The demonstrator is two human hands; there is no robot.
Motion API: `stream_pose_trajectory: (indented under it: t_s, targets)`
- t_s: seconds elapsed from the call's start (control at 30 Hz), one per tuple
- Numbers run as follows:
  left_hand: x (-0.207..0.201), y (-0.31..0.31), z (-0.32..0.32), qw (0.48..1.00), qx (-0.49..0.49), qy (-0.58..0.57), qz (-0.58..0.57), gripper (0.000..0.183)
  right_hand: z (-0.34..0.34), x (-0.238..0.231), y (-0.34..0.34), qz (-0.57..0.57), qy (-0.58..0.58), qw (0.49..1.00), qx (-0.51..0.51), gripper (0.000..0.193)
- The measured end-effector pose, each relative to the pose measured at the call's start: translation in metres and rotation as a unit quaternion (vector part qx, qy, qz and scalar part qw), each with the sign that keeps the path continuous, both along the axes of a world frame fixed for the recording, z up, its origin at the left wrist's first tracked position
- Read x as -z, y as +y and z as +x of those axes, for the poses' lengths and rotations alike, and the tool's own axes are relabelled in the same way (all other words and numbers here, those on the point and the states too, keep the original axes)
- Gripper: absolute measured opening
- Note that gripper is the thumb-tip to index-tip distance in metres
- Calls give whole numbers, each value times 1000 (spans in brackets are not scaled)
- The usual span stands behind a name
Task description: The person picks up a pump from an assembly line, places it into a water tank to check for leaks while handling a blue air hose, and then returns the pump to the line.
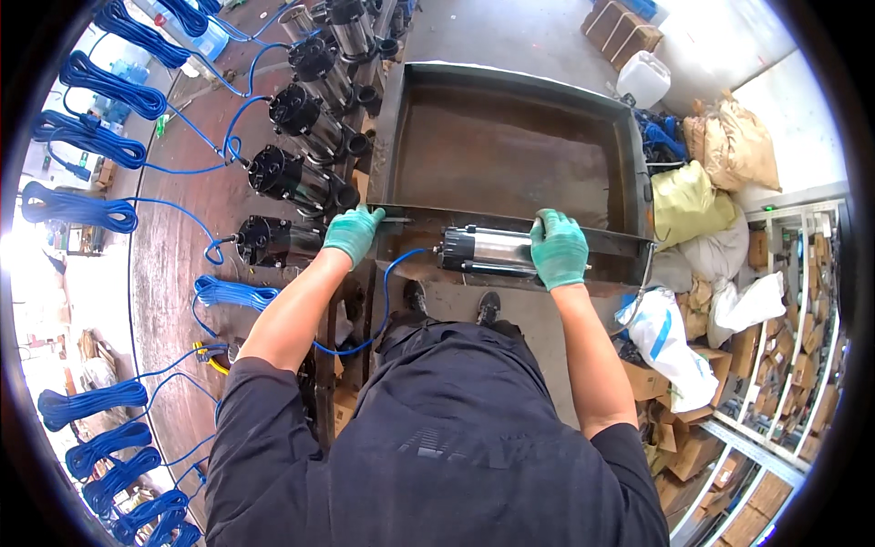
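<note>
A submersible pump [488, 250] with a silver body, black end and blue cable lies sideways across the near section of a water-filled metal tank [390, 137]. Green-gloved, my right hand [559, 249] wraps over the pump's right end. My left hand [354, 233], in a matching glove, is closed at the tank's near-left corner. A thin grey rod-like piece [397, 220] sticks out beside its fingers; what the hand grips is hidden. From the pump's black end the blue cable [387, 283] loops down and left past my left forearm.
Several similar pumps [290, 178] stand in a row along the bench [182, 237] left of the tank. Coiled blue cables [87, 137] hang over its far-left edge. Sacks [693, 205], cartons [679, 447] and a white shelf rack [766, 365] crowd the right; a white jug [644, 77] stands behind.
</note>
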State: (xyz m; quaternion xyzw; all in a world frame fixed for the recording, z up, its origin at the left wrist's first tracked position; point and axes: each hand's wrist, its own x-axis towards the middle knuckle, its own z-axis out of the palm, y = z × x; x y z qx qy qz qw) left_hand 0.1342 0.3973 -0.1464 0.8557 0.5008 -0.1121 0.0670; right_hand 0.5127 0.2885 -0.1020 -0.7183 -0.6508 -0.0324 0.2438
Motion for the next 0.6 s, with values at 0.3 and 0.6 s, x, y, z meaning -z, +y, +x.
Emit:
stream_pose_trajectory:
  t_s: [0.3, 0.6]
  targets:
    - [-21, -13, 6, 946, -62, -311, -70, 24, -1, 2, 1, 21, -5, 1000, 12, 13]
    - [2, -50, 14, 745, -241, -540, -309, 17, 0, 0, 2, 5, -10, 1000, 16, 14]
